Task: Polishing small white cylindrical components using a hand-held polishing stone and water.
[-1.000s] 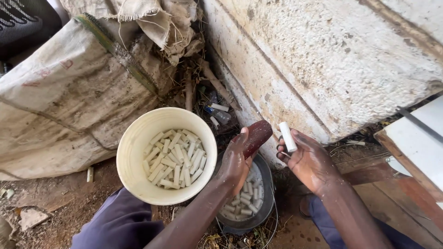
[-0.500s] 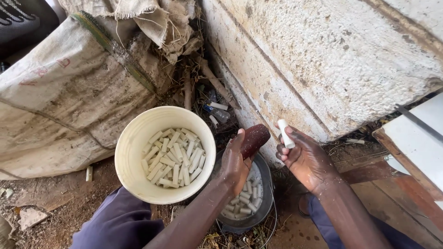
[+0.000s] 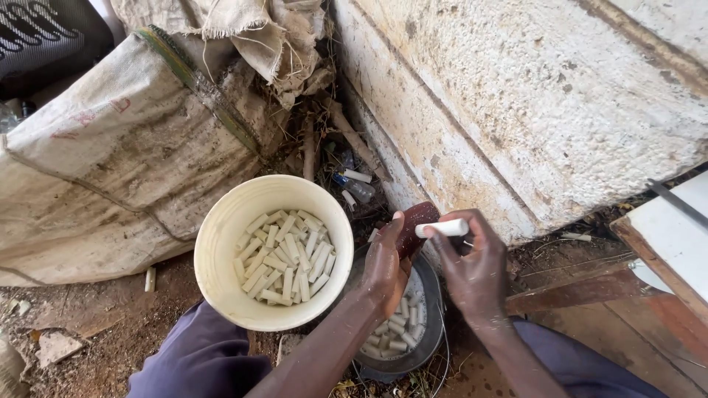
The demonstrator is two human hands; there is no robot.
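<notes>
My left hand (image 3: 385,267) grips a dark reddish-brown tool (image 3: 414,223) that tilts up toward the wall. My right hand (image 3: 474,267) pinches a short white stick (image 3: 442,228) and lays it sideways against the tip of that tool. Both hands hover over a dark metal bowl (image 3: 428,342) that holds several white sticks. To the left, a cream plastic bucket (image 3: 221,243) rests on my knee and is partly filled with the same cut white sticks (image 3: 286,256).
A rough whitewashed wall (image 3: 531,103) rises just behind my hands. A big dirty woven sack (image 3: 110,162) lies at left on bare earth. A wooden frame with a white board (image 3: 664,243) stands at right. Litter and a small plastic bottle (image 3: 354,184) sit by the wall base.
My right hand has turned the white stick from upright to lying sideways and brought it against the tool's tip. The left hand and bucket have barely moved.
</notes>
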